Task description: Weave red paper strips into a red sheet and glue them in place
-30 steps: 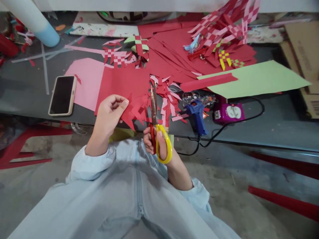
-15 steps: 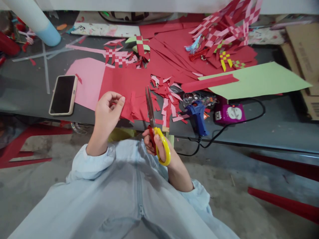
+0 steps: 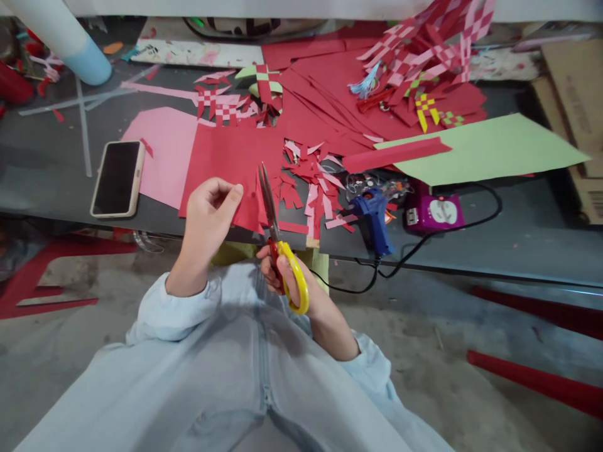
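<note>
My left hand point(image 3: 211, 207) is pinched, thumb against forefinger, on a small piece of red paper point(image 3: 253, 210). That piece is hard to tell apart from the red sheet point(image 3: 226, 150) on the table behind it. My right hand point(image 3: 285, 276) grips scissors point(image 3: 293, 270) with one yellow and one red handle. Their blades point away from me, almost closed, by the right edge of the held piece. Red and pink paper scraps point(image 3: 318, 182) are heaped to the right of the blades.
A phone point(image 3: 117, 179) lies on pink paper point(image 3: 164, 150) at left. On the right are a blue glue gun point(image 3: 374, 220), a purple power block point(image 3: 433, 213) with a black cable and a green sheet point(image 3: 485, 150). Woven paper pieces point(image 3: 424, 56) pile up at the back.
The scissors and my right hand have moved left, towards my left hand, and the blades are closer together. My left hand has shifted slightly right with the paper.
</note>
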Available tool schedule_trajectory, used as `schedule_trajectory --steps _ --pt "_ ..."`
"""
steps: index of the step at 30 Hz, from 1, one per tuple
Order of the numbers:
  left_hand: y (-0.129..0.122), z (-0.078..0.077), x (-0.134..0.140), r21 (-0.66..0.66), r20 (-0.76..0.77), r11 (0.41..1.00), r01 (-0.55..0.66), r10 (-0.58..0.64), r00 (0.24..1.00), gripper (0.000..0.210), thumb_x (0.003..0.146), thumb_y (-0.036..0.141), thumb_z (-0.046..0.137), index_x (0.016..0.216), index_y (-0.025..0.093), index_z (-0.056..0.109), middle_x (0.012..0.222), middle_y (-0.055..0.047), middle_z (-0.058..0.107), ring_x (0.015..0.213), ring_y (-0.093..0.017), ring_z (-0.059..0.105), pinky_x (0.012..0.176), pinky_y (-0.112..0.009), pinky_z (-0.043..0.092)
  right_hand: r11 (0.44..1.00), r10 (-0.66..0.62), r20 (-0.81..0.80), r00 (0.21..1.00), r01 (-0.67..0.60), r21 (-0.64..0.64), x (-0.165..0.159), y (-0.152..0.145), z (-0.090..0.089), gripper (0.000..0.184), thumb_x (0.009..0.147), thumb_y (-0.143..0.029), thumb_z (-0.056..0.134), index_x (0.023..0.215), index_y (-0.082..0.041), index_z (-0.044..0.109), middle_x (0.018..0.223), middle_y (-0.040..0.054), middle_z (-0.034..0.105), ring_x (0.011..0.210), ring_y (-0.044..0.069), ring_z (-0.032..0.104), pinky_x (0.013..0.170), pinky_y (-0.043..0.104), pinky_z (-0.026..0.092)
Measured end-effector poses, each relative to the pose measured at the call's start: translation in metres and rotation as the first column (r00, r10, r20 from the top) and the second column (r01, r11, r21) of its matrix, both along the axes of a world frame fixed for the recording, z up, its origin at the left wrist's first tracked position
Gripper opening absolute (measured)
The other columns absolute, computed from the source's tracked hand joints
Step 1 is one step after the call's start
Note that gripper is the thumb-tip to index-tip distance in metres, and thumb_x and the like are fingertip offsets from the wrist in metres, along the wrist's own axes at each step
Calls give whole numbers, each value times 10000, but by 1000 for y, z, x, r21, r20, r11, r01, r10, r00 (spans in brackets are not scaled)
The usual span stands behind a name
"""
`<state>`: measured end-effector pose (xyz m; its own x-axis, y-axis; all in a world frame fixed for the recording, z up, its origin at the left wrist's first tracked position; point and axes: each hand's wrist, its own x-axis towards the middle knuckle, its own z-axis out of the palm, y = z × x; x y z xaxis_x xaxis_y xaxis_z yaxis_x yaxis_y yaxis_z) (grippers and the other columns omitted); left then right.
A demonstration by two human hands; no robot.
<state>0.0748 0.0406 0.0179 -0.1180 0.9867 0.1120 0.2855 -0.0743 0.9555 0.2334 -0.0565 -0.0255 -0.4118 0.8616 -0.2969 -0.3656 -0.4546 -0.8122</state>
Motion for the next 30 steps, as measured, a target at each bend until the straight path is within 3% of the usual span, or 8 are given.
schedule_trajectory --steps 10,20,30 --pt "-5 7 12 -11 69 1000 6 -6 998 168 859 307 667 725 211 629 723 29 637 707 -112 565 687 -251 468 998 29 26 999 -31 55 2 -3 -6 449 922 -676 536 1077 -254 518 736 -52 412 549 97 320 481 251 270" --pt "-2 4 12 -24 213 999 46 -39 976 192 822 306 705 689 199 619 669 39 595 629 -88 502 588 -221 410 997 24 -43 999 -20 80 2 -1 -4 397 956 -628 527 1092 -255 527 754 -54 382 559 88 298 482 238 283" --pt "-3 7 13 -5 167 999 41 -39 985 195 820 294 690 668 198 614 633 46 569 582 -80 467 578 -229 397 990 81 118 990 -94 109 4 -4 -11 459 980 -681 396 1151 -264 479 746 -43 416 560 109 332 504 268 281"
